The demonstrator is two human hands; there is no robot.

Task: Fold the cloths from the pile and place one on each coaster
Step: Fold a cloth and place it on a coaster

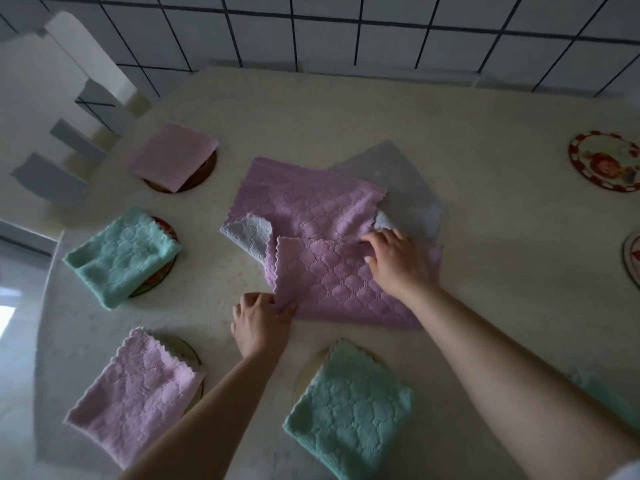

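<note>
The left hand (260,323) pinches the near-left corner of the purple cloth (339,282), thumb and fingers closed on its scalloped edge, while the right hand (398,261) lies on the cloth's far-right part, fingers bent at the fold edge; whether they grip it I cannot tell. The cloth sits mid-table atop the remaining pile (398,188), its half-folded flap running left to right between both hands. The bare floral coaster (606,161) lies well right of the cloth, nearer the right hand.
</note>
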